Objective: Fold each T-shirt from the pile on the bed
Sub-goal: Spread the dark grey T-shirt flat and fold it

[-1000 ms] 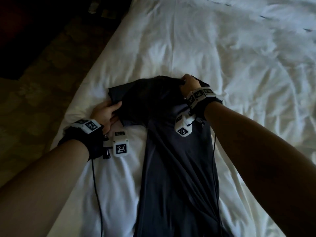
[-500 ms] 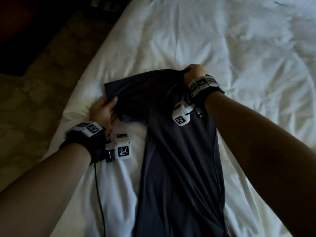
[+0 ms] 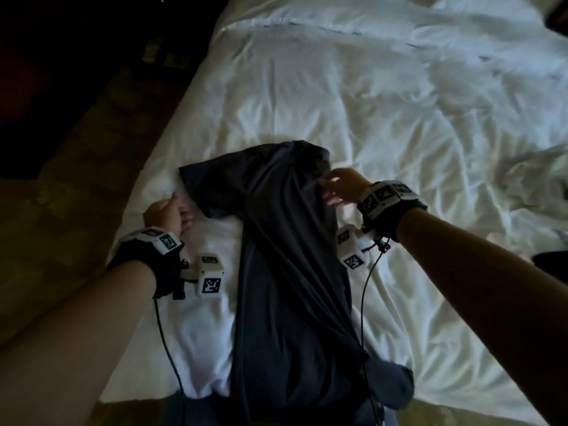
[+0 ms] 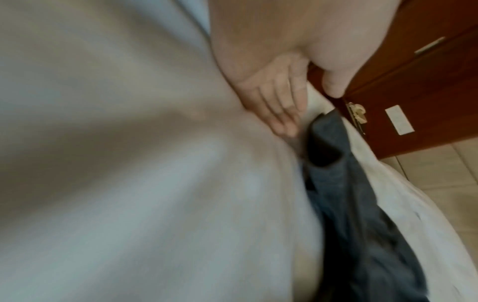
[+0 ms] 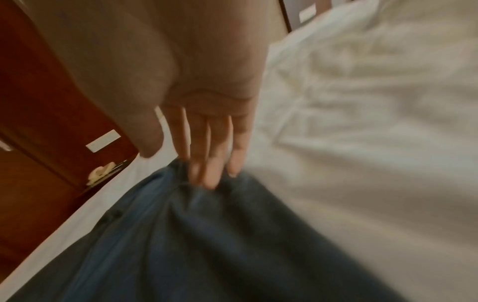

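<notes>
A dark blue-grey T-shirt [image 3: 289,256] lies lengthwise on the white bed [image 3: 384,118], folded narrow, with one sleeve [image 3: 212,186] sticking out to the left. My left hand [image 3: 167,212] rests on the sheet just left of that sleeve, fingers straight and holding nothing; the left wrist view shows those fingers [image 4: 279,106] beside the sleeve [image 4: 333,143]. My right hand [image 3: 339,187] hovers at the shirt's upper right edge with fingers extended. In the right wrist view its fingertips [image 5: 209,171] touch the bunched fabric [image 5: 207,235] without gripping.
The bed's left edge drops to a dark patterned carpet [image 3: 61,210]. Rumpled white bedding [image 3: 461,149] fills the right and far side. A dark garment edge [image 3: 550,261] shows at the far right. Wooden furniture [image 4: 413,92] stands beyond the bed.
My right hand has let go of the shirt's top edge and opened, moving slightly right. My left hand has released the sleeve and drawn back onto the sheet. The shirt top now lies flat.
</notes>
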`<state>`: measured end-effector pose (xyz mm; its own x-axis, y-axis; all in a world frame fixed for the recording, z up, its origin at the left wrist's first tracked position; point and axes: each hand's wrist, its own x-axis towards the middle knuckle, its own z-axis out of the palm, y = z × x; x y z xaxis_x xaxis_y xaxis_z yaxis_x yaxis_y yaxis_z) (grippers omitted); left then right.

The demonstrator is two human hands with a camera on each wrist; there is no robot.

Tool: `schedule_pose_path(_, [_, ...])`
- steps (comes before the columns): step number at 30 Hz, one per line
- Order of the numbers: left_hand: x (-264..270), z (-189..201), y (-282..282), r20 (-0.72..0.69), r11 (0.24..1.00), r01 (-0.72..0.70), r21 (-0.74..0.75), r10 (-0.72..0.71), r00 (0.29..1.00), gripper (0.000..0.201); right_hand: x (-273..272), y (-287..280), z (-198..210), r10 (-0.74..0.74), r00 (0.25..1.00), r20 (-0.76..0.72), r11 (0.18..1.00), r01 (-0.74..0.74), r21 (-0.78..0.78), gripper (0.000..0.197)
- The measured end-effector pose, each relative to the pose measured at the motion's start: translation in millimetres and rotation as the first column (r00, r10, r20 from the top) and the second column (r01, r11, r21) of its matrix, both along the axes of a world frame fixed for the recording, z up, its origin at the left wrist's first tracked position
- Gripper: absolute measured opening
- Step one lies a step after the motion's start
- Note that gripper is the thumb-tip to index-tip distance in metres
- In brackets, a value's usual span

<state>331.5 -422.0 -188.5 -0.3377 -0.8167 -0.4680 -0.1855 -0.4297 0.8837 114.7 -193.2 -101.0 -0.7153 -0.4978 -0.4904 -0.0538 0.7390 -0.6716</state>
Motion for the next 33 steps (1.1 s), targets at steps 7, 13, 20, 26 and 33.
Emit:
schedule_pose_path(7, [42,51,40,0.107,0.994,0.059,0.094,-0.069,0.992,0.037,50,75,48,0.014,0.998,0.065,0.987,-0.025,0.156,0.016])
schedule_pose_path(13, [50,67,93,-0.006,0.981,0.181,0.063,-0.181,0.983,0.030,90,120,36,0.015,1.000,-0.001,0.974,-0.014,0.225,0.021])
schedule_pose_path(20, [85,69,149,-0.042,0.951,0.309,0.028,-0.307,0.951,0.029,158,185,15,0.233,0.972,0.027,0.861,-0.219,0.460,0.040])
schedule_pose_path(26, [110,76,161,-0.019,0.938,0.343,0.056,-0.342,0.939,0.029,189,199,-6,0.396,0.917,-0.039,0.764,-0.306,0.568,0.043])
schedule_pose_path(33, [145,78,152,-0.014,0.951,0.298,0.088,-0.298,0.955,0.029,203,179,0,0.338,0.941,-0.022,0.839,-0.291,0.459,0.023])
